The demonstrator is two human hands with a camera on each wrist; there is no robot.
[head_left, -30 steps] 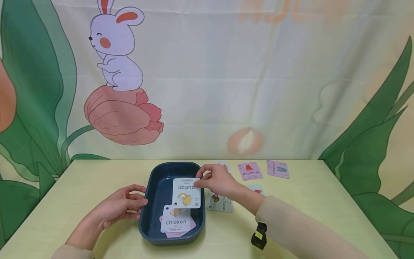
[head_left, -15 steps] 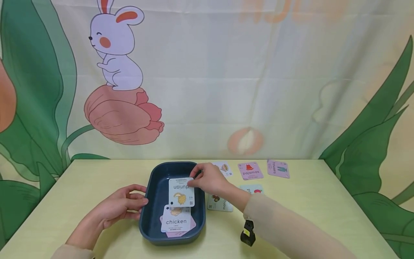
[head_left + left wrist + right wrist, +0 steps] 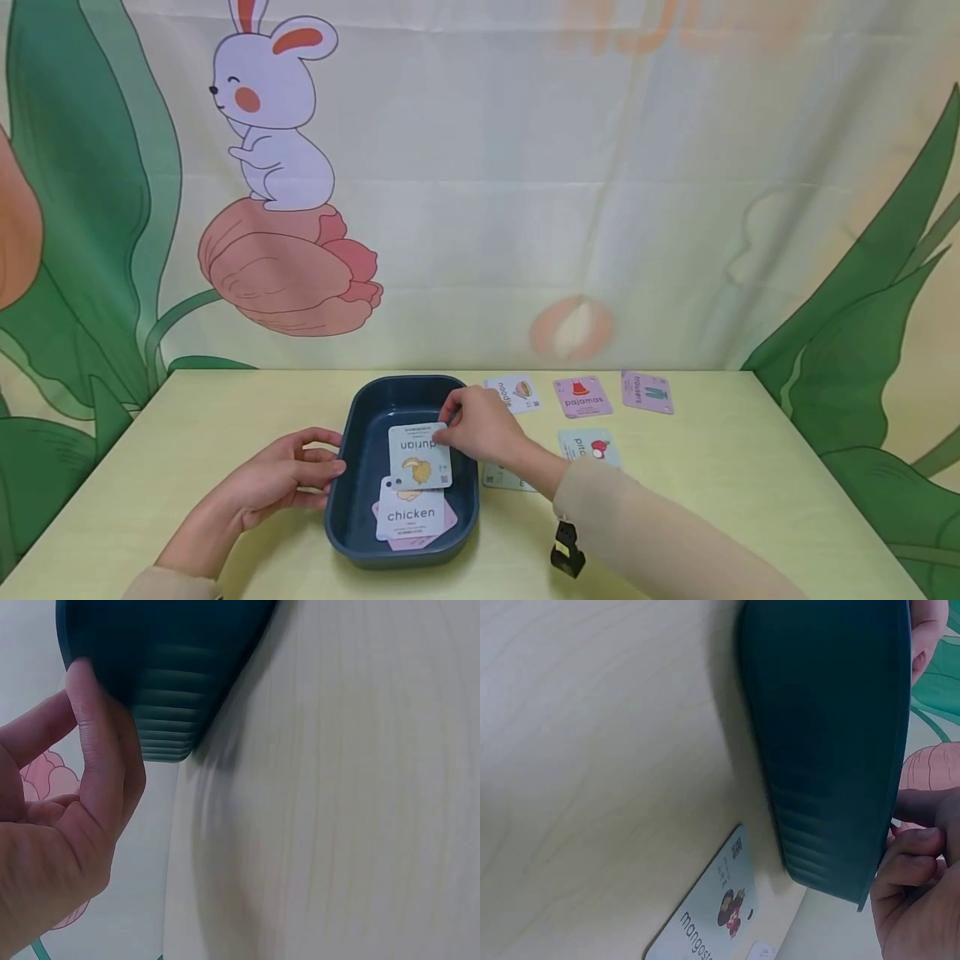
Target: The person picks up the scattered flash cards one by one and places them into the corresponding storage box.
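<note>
Here, several picture cards are lying on the pale table (image 3: 225,433) to the right of the dark blue tray (image 3: 358,467): a noodle card (image 3: 514,392), a pink pajamas card (image 3: 582,396) and a pink trousers card (image 3: 647,392) along the far edge, a pitaya card (image 3: 589,447) nearer, and a mangosteen card (image 3: 709,911) lying just beside the tray's right wall, mostly hidden under the right forearm in the head view. Behind the table a curtain (image 3: 600,183) printed with a rabbit and leaves is hanging.

The right hand (image 3: 480,423) is reaching over the tray's right rim and pinching the far edge of the durian card (image 3: 419,456), which is sitting inside the tray, printed side up with the word upside down and a yellow fruit drawn below it. It is overlapping the chicken card (image 3: 410,513), which is lying on a pink card (image 3: 420,540) at the near end of the tray. The left hand (image 3: 281,479) is resting on the table with loosely curled fingers (image 3: 97,742) touching the tray's left outer wall.
</note>
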